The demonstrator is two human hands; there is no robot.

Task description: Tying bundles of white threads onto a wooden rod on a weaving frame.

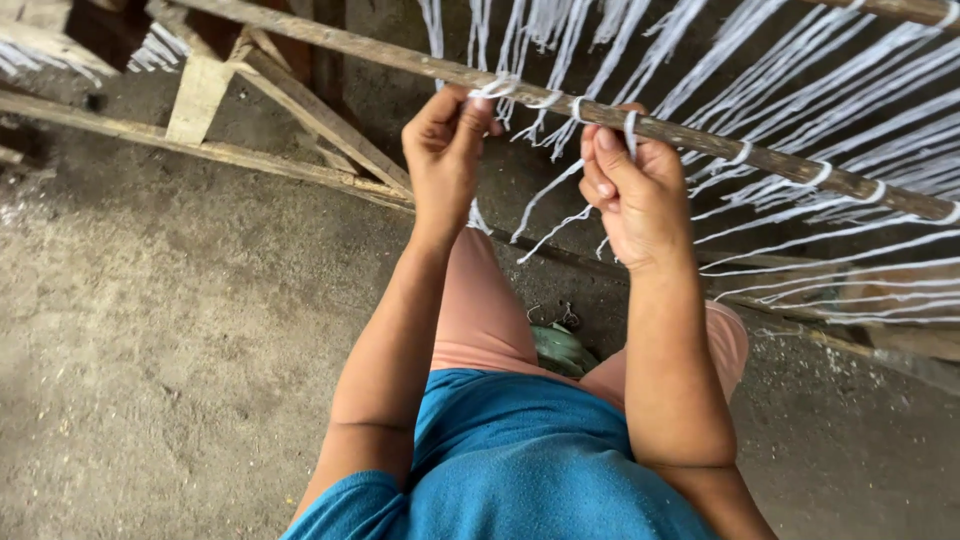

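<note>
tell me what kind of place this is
Likely a simple hand-weaving workshop: white yarn strands are looped over a rough wooden pole on a timber frame, above a bare dirt floor.

Blue shirt (510, 460), pink shorts (480, 310)

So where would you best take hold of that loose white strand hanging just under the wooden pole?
Probably near its top, just below the wooden pole, coming from the near side as both hands do. The loose white strand hangs free and slack there, so a pinch between thumb and fingertips suits it. The left hand already pinches a loop this way; the right hand grips the pole.
</note>
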